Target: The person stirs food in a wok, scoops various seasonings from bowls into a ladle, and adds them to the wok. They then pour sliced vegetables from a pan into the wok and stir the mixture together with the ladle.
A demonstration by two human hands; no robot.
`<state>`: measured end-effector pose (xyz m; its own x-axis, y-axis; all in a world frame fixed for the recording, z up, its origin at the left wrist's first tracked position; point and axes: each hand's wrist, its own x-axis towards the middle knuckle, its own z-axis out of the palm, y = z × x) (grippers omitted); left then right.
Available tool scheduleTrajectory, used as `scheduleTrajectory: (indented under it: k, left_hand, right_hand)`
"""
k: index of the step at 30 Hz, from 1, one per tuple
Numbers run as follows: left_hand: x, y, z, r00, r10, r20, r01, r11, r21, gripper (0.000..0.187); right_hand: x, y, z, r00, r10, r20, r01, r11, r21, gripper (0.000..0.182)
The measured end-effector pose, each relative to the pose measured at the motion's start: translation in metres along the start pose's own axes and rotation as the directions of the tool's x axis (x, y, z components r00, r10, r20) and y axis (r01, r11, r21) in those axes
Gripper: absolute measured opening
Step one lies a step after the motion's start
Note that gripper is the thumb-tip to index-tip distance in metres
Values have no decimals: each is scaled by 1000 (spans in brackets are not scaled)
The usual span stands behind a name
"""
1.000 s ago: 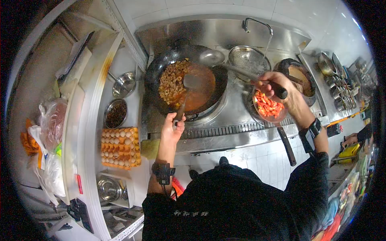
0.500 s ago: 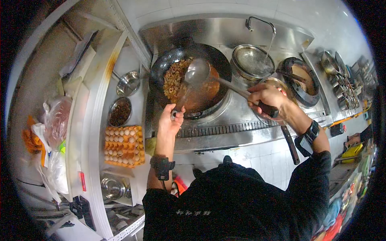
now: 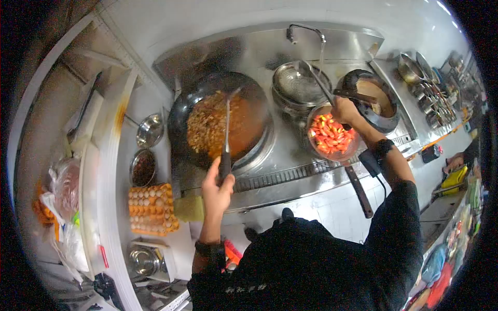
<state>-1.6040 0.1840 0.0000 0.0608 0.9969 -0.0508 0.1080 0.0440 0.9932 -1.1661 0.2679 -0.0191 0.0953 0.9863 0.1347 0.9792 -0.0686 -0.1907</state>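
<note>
My left hand is closed round the black handle of a long metal utensil, whose far end lies over the chopped food and reddish sauce in the black wok. My right hand grips the handle of a ladle, with its bowl end over the strainer on a metal pot. Just below my right hand sits a bowl of cut red pieces. The ladle's bowl is blurred.
A tap reaches over the strainer. To the right is a dark-rimmed pot with a handled tool across it. Egg trays and metal bowls stand left. At far right a co-worker's hand shows.
The ladle has swung from over the wok to over the strainer with my right hand. My left hand's utensil now reaches over the food. The red pieces have come into view.
</note>
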Motion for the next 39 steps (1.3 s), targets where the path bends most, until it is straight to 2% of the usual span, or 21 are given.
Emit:
scheduleTrajectory:
  k: [1, 2, 4, 5, 6, 7, 8, 9, 11, 13, 15, 18, 22, 25, 27, 28, 29, 32, 37, 38, 39]
  left_hand:
    - [-10, 0, 10, 999, 44, 29, -44, 999, 15, 51]
    - [-16, -13, 21, 981, 184, 59, -188, 978, 90, 49]
    - [-26, -35, 43, 906, 381, 182, -414, 888, 202, 43]
    - [-33, -35, 53, 885, 400, 239, -452, 862, 232, 40]
    - [-40, -40, 65, 893, 372, 254, -437, 852, 289, 39]
    - [-48, -49, 76, 901, 341, 268, -420, 839, 345, 39]
    - [-52, -59, 88, 896, 359, 262, -435, 830, 350, 39]
    - [-55, -71, 98, 890, 379, 256, -451, 819, 355, 38]
    - [-57, -101, 111, 894, 355, 273, -441, 802, 402, 39]
    - [-55, -133, 125, 893, 372, 252, -448, 776, 443, 40]
    - [-54, -161, 136, 924, 289, 249, -380, 757, 532, 41]
    - [-46, -182, 147, 949, 181, 258, -307, 715, 629, 41]
    - [-35, -172, 150, 910, 172, 377, -404, 567, 718, 36]
    - [-23, -139, 135, 897, 108, 429, -377, 692, 615, 33]
    - [-17, -117, 115, 863, 340, 375, -504, 637, 583, 27]
    - [-14, -113, 103, 837, 428, 340, -545, 616, 569, 27]
    - [-11, -106, 90, 801, 516, 303, -588, 588, 555, 26]
    - [-10, -86, 44, 770, 602, 211, -580, 521, 626, 25]
    - [4, -85, -15, 704, 697, 136, -511, 365, 778, 25]
    - [6, -84, -24, 712, 687, 148, -500, 347, 793, 26]
    - [9, -84, -30, 718, 678, 157, -500, 346, 794, 25]
  right_hand:
    - [-1, -1, -8, 996, 55, 69, -57, 998, 27, 20]
    - [5, 30, 19, 995, -56, -84, 58, 998, 21, 19]
    - [15, 49, 27, 997, 41, 60, -54, 972, 230, 18]
    - [19, 57, 31, 986, 77, 145, -121, 938, 325, 18]
    - [25, 72, 32, 960, -7, 281, -148, 838, 525, 15]
    - [31, 87, 33, 908, -90, 409, -236, 698, 676, 13]
    - [34, 99, 33, 806, -56, 590, -529, 381, 758, 13]
    - [38, 107, 35, 666, -95, 740, -743, 11, 669, 15]
    - [17, 60, -10, 700, -10, 714, -698, -223, 681, 16]
    - [7, 23, -54, 602, 18, 798, -747, -339, 572, 15]
    - [9, 34, -60, 611, -162, 775, -770, -348, 534, 16]
    - [-7, -6, -106, 670, 26, 742, -696, -327, 640, 17]
    - [-14, -26, -132, 702, -124, 701, -702, -283, 653, 20]
    - [-23, -66, -143, 696, -162, 699, -710, -296, 639, 37]
    - [-30, -100, -143, 705, -177, 686, -705, -275, 654, 35]
    - [-30, -110, -138, 677, -228, 700, -735, -163, 658, 15]
    - [-35, -132, -138, 654, -199, 730, -755, -213, 619, 13]
    - [-31, -167, -101, 627, -228, 745, -778, -236, 583, 11]
    - [-4, -228, -39, 517, -316, 795, -853, -115, 509, 14]
    - [4, -238, -26, 555, -344, 757, -821, -78, 566, 15]
    - [11, -249, -18, 586, -252, 770, -803, -54, 593, 12]
